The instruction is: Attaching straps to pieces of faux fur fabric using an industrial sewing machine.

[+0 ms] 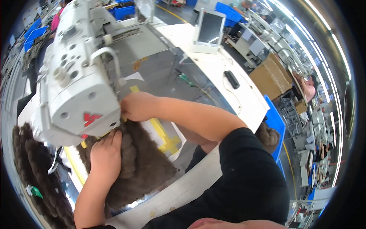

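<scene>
A piece of brown plush fabric (146, 168) lies under the head of a white sewing machine (84, 84) and spreads toward me over the work plate. My left hand (106, 149) rests on the fabric's left part, close to the machine head, with its fingers stretched out and lying flat. Just right of the machine head, my right hand (139, 107) is closed at the far end of the fabric. Its fingertips are hidden, so what they pinch cannot be made out. Yellow tape (164, 135) marks the white sheet beside the fabric.
More brown plush pieces (38, 179) hang or lie at the left. A control screen (209, 28) and a dark handheld device (231, 79) stand on the white table at the right. Beyond are a cardboard box (270, 76) and a blue bin (276, 122) holding brown plush.
</scene>
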A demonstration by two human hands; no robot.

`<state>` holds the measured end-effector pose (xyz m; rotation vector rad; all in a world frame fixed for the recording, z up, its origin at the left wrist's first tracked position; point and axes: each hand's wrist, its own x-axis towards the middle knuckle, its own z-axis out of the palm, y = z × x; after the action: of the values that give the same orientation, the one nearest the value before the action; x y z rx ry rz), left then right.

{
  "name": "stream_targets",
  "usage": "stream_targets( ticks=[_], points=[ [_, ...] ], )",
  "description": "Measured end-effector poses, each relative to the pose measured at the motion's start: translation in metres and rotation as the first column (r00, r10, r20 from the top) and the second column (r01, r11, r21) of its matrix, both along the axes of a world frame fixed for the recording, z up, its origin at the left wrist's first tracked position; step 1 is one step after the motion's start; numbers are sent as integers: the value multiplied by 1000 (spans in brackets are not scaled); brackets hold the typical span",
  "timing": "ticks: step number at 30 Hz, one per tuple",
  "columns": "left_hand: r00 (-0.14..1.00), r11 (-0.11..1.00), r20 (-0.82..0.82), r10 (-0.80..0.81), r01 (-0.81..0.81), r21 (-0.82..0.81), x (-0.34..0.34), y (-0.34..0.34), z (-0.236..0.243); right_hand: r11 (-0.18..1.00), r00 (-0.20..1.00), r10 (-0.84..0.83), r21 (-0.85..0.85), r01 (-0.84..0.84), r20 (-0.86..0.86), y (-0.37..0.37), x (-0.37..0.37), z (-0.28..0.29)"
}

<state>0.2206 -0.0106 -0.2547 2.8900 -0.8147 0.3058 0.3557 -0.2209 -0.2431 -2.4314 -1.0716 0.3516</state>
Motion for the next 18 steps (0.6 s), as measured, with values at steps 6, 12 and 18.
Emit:
stream_targets(
  ticks=[6, 12, 18],
  points=[
    [1000, 1000, -24, -5, 5, 8, -1, -2, 4, 987, 995, -26, 162, 10, 99, -4, 23, -47],
    [1000, 999, -6, -3, 3, -32, -5, 1, -5, 964, 989, 69, 245, -100, 133, -21, -6, -26],
    [1000, 1000, -24, -1, 1, -16, -4, 3, 1, 939, 987, 46, 329, -94, 152, -28, -57, -23]
  ],
)
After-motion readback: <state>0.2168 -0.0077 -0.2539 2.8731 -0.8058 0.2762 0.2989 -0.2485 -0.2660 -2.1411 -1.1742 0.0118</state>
